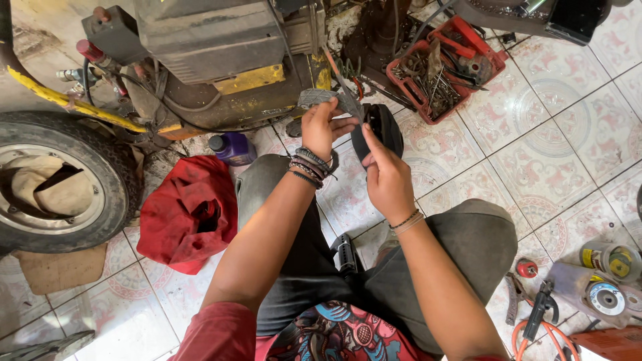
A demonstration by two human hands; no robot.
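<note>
Now I'm fitting things — left hand (321,127) clamps a grey strip (321,97), right hand (384,175) pinches a black part (381,127) at twelve o'clock; next calls for careful alignment.

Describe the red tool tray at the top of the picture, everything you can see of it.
The red tray looks like plastic, roughly rectangular, with raised walls and a grimy rim. It sits flat on the patterned tile floor, turned at an angle, beside the dirty yellow machine. It is crammed with greasy metal tools and small parts, tangled together so single pieces are hard to tell apart; a red-handled tool lies across its upper end. Neither the left hand nor the right hand touches it.
</note>
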